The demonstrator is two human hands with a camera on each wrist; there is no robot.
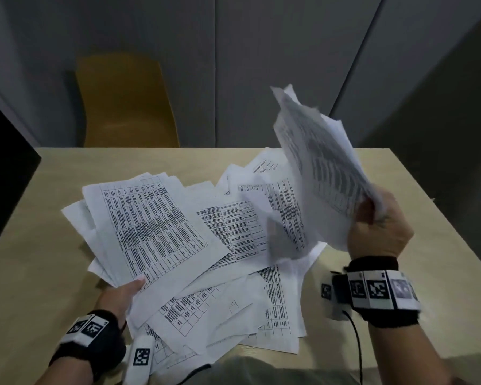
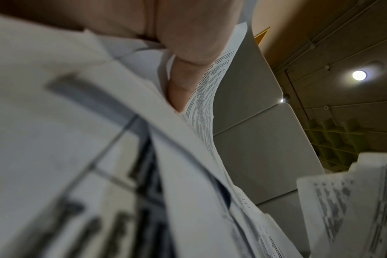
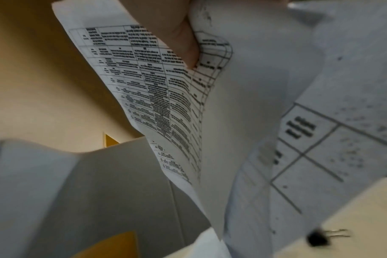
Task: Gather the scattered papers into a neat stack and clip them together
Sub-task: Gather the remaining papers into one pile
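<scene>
A: Two hands busy. Head view: left hand (image 1: 120,297) grips a fanned bunch of sheets (image 1: 150,223) at its near edge, thumb on top, bunch resting low over the table (image 1: 39,218).
B: Right?
A: Right hand (image 1: 378,229) is raised, fingers curled round the bottom edge of a second bunch (image 1: 322,162) that stands nearly upright and looks motion-blurred.
B: Rest of the papers?
A: Loose pile (image 1: 247,295) spread over the middle and near side of the table, sheets overlapping at all angles. Some hang past the near edge.
B: Background?
A: Yellow chair (image 1: 125,104) behind the far edge, grey wall panels (image 1: 261,51) behind that. Tagged bands on both wrists.
B: Left wrist view?
A: Thumb (image 2: 183,57) pressed down on printed sheets, pages curving away below it. Near sheet is a blur. Ceiling light (image 2: 359,75) top right. The other bunch shows at lower right.
B: Right wrist view?
A: Finger (image 3: 181,34) pinches a printed table sheet (image 3: 157,90), with more sheets bent beside it on the right. Black binder clip (image 3: 318,239) with silver arms lies on the table at lower right, apart from the held sheets, blurred.
B: Clip on any paper?
A: No, it sits bare on the tabletop.
</scene>
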